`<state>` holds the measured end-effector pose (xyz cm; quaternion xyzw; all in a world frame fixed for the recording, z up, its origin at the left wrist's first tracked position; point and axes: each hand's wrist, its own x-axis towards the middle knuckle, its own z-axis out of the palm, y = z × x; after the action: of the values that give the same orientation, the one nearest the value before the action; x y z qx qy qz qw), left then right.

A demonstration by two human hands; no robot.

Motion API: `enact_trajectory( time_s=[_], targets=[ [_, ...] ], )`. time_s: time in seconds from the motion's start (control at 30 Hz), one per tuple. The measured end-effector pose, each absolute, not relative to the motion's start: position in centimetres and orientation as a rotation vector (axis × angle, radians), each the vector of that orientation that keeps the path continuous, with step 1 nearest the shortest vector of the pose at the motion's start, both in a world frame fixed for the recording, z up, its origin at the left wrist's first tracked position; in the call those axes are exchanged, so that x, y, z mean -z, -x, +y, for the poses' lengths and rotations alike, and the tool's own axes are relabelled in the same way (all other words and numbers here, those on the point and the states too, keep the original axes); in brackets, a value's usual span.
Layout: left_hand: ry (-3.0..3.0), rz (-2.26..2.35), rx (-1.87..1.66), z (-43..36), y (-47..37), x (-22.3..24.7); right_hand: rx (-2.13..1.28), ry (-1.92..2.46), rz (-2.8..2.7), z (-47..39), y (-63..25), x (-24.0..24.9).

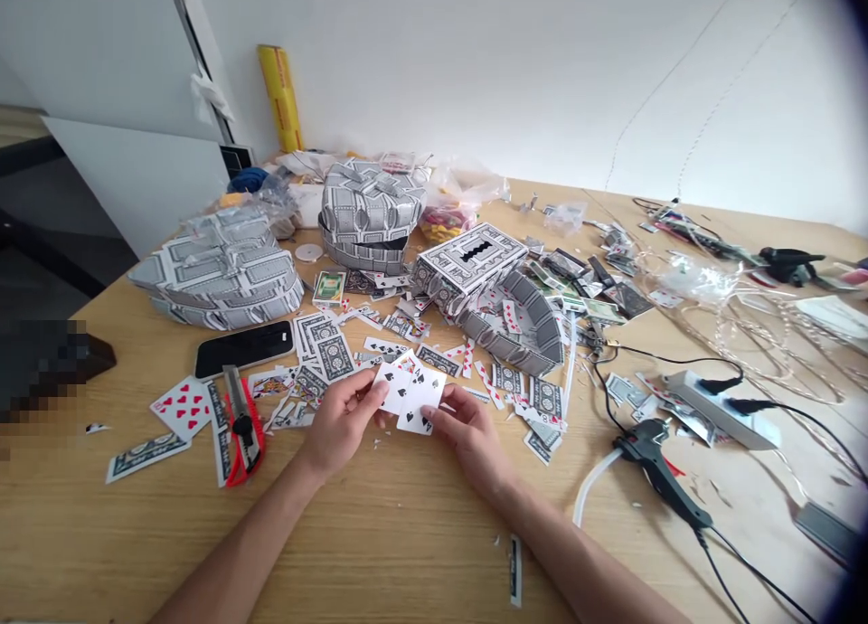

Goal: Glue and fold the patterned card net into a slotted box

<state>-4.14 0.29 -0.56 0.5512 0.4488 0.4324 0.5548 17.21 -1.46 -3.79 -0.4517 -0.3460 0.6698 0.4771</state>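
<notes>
Overlapping playing cards [415,391], spades facing up, are held above the front of the wooden table. My left hand [345,416] pinches them at their left edge, thumb on top. At the right edge my right hand [467,430] pinches the ace of spades between thumb and fingers. Whole and cut cards [332,348] lie scattered just behind both hands. To the left, a red utility knife [244,434] rests on card strips, near a heart card [182,407].
Card-covered boxes [370,208] stand at the back, beside an open curved tray [519,321]. A phone [244,348] lies left. On the right are a glue gun [661,475], a power strip [722,411] and tangled cords. A card strip [516,570] lies near my right forearm.
</notes>
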Motion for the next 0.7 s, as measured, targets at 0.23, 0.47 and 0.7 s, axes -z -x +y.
enact_trajectory(
  time_s=[0.23,0.47,0.7],
  targets=[
    [-1.199,1.018,-0.969,0.24,4.04,0.29,-1.633,1.076,-0.880,-1.37,-16.96,3.26],
    [-1.217,0.834,-0.931,0.23,4.43,0.94,-1.643,1.044,-0.934,-1.55,-16.94,3.50],
    [-1.300,0.866,-0.845,0.48,4.27,0.43,-1.649,1.028,-0.924,-1.86,-16.74,3.39]
  ],
)
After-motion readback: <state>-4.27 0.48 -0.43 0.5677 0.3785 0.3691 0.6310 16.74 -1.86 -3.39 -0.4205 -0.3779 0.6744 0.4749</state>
